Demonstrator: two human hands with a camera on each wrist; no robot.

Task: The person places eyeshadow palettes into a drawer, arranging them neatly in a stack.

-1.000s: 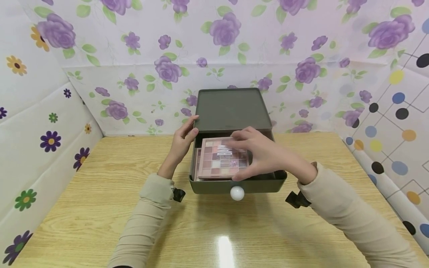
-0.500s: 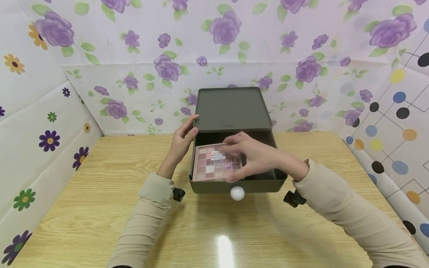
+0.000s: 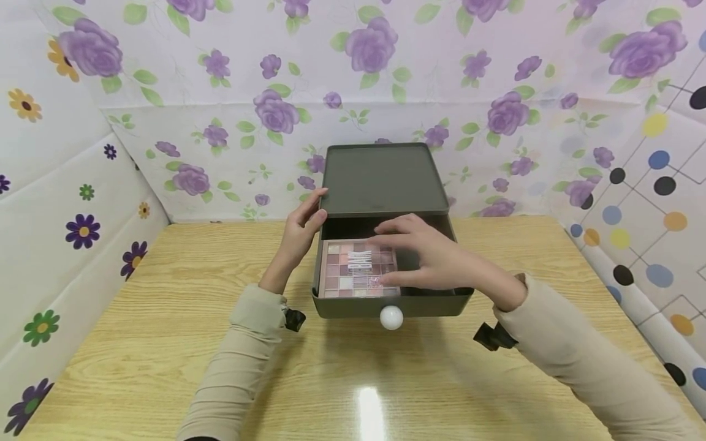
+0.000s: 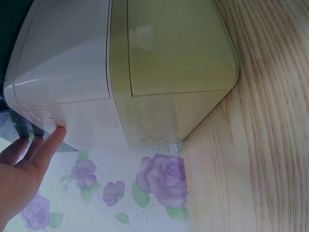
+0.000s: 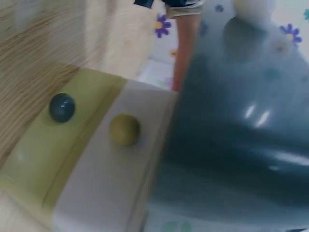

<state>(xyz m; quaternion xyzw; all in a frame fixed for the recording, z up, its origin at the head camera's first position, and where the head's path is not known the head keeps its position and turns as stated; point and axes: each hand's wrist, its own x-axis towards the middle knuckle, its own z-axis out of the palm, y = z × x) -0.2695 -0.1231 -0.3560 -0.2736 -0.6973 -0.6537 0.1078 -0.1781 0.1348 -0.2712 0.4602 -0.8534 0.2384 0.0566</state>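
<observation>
Wooden bench (image 3: 165, 343), pale grain, enclosed at the left, far and right sides by floral and dotted wall coverings. Left sleeve (image 3: 242, 349), beige, is laid across the near left of the bench, with a small black mount seen at the wrist. Left hand (image 3: 300, 229) is set against the left side of the storage box (image 3: 384, 177), fingers held straight and relaxed with the tips touching the box's upper left edge, nothing being grasped; in the left wrist view the fingertips (image 4: 53, 137) are shown resting against the box's pale lower tiers. The storage box, dark grey-green on top, is placed at the far centre of the bench, close to the far wall. Its top drawer (image 3: 441, 303) is pulled out toward the near side, a white round knob (image 3: 391, 317) being fixed at the middle of the drawer front. Eyeshadow palette (image 3: 353, 272), pink with rows of small squares, is lying flat in the left part of the open drawer. Right hand (image 3: 436, 260) is held over the drawer, just right of the palette, fingers extended and loosely spread, their tips reaching over the palette's right edge; whether the palette is touched cannot be told, and nothing is gripped. Right sleeve (image 3: 584, 367), beige, is extended across the near right of the bench.
</observation>
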